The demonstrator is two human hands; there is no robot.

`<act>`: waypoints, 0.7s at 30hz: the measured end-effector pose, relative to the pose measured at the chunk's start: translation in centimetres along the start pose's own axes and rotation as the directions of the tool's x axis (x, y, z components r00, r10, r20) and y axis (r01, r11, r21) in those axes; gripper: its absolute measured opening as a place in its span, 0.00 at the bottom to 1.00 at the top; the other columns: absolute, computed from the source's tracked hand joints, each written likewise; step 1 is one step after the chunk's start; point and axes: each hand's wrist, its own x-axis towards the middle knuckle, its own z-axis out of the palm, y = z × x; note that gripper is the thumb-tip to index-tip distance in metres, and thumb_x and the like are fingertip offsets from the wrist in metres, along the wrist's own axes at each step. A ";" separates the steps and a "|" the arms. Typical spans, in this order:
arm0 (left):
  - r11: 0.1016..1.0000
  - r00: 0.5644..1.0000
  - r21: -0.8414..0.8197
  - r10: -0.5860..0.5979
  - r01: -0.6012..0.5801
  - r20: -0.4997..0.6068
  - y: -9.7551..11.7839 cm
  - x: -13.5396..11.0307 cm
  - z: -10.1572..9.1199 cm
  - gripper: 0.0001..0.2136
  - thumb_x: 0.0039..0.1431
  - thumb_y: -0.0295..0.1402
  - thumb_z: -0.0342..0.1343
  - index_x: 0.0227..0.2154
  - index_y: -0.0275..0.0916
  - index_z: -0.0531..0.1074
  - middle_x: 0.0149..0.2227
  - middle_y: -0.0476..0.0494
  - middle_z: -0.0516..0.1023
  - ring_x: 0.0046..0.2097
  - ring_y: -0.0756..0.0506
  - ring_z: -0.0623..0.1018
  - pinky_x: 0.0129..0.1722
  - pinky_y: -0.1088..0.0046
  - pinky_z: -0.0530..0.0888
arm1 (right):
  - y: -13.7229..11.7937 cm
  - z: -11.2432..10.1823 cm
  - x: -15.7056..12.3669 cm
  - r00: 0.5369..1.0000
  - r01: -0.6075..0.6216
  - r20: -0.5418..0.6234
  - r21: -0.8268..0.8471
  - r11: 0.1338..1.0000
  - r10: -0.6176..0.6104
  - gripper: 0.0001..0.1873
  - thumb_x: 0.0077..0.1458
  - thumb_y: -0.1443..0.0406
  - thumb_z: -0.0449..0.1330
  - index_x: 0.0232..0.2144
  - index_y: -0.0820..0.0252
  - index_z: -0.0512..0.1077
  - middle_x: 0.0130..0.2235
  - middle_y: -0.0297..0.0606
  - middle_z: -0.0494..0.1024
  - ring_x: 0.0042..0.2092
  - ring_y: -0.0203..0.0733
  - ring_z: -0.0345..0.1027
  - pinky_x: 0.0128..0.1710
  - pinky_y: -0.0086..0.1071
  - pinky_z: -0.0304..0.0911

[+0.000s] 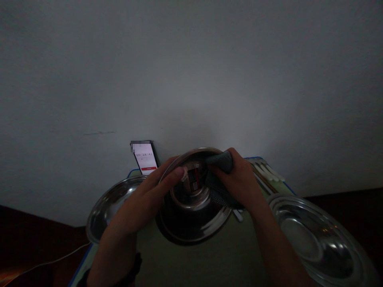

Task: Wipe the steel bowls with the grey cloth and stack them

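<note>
Dim light, pale wall point(191, 71) ahead. Your left hand point(149, 193) is clamped on the left rim of a metal bowl point(191, 229), thumb over the edge. Your right hand point(241, 177) is closed around a bunched grey cloth point(222, 162), pressed against the bowl's right side. The bowl sits between both hands, tilted, in front of you over the green table point(197, 265); can't tell if its lower edge touches the top. A red-and-black label point(194, 179) shows near the bowl's middle.

To your left: a second metal basin point(100, 209), partly behind your forearm; a phone point(145, 157) leans near the wall, its lit screen showing a timer. To your right: a larger metal basin point(338, 255) at the table's side; white-ended utensils point(271, 172) and brown sticks point(265, 180) lie beyond it. Dark band point(137, 266) on your left wrist.
</note>
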 end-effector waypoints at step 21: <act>0.974 0.943 -0.217 -0.018 -0.058 -0.333 -0.3 0.7 0.8 0.15 0.57 0.45 0.55 0.43 0.44 0.76 0.43 0.47 0.81 0.49 0.39 0.77 0.49 0.65 0.74 | 0.4 0.8 -0.2 0.998 -0.037 -0.052 0.164 0.986 0.046 0.11 0.55 0.56 0.55 0.35 0.55 0.60 0.35 0.39 0.73 0.37 0.46 0.68 0.37 0.38 0.61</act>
